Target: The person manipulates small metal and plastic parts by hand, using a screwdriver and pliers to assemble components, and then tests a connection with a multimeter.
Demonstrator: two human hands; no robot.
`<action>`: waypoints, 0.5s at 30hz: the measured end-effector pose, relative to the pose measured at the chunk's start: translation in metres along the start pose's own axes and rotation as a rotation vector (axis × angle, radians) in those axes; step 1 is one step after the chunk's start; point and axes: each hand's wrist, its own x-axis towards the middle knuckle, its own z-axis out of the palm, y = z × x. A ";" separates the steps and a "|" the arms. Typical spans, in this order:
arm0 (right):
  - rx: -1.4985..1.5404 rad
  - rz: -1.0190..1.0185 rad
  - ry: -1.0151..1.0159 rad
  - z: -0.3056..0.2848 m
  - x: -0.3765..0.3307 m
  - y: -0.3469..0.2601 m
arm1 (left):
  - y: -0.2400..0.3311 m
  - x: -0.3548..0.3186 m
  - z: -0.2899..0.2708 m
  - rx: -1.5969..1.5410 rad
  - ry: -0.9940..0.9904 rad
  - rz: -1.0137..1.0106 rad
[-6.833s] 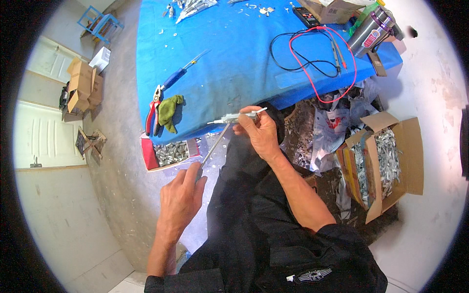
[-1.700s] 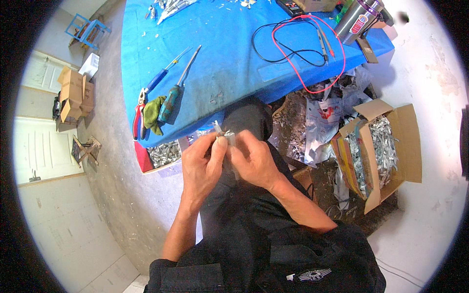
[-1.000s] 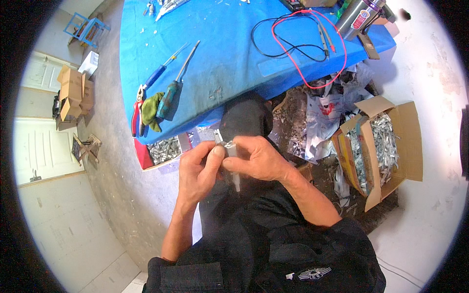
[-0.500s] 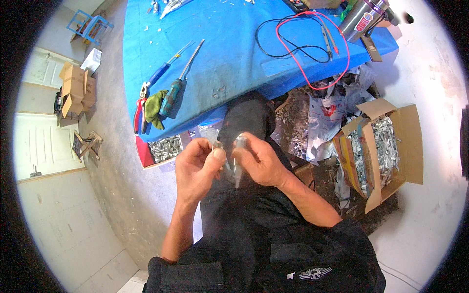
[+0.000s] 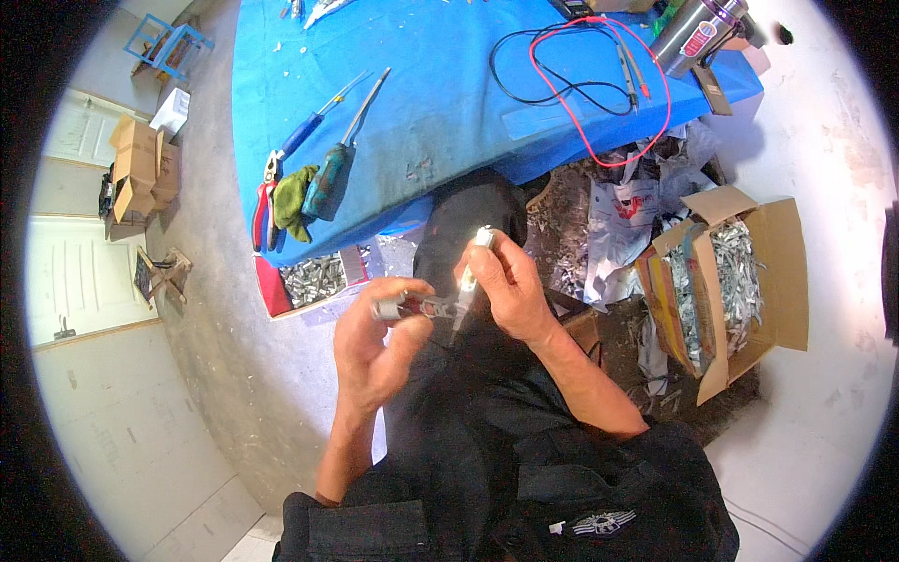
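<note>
Over my dark-trousered lap, both hands are raised close together. My left hand [image 5: 373, 342] is closed, thumb and fingers pinching a short grey metal piece [image 5: 405, 307] with an open channel and something reddish inside; its kind is not clear. My right hand [image 5: 508, 286] is closed on a slim silvery metal strip [image 5: 465, 288], held nearly upright, narrow end down. The two pieces meet or overlap between my hands; whether they are joined I cannot tell. Motion blur softens the left-hand piece.
On the blue-covered table lie red-handled pliers [image 5: 265, 201], a green cloth [image 5: 294, 201], two screwdrivers [image 5: 330, 180], test leads [image 5: 625, 84] and a steel flask [image 5: 693, 37]. A cardboard box [image 5: 782, 272] of metal pieces stands right; a red-sided box [image 5: 272, 286] of similar pieces sits below the table's left edge.
My right hand has risen slightly and moved right, tilting its strip. The left hand has turned, and its grey piece now shows sideways toward the strip.
</note>
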 end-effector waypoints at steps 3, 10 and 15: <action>-0.096 -0.008 -0.043 -0.004 0.001 -0.008 | 0.011 0.000 0.002 0.268 -0.061 0.136; 0.045 0.027 0.026 -0.006 0.002 -0.012 | -0.001 -0.007 0.001 0.010 0.151 -0.062; -0.097 0.028 -0.085 -0.003 0.001 -0.008 | -0.001 -0.005 0.003 0.326 0.034 0.088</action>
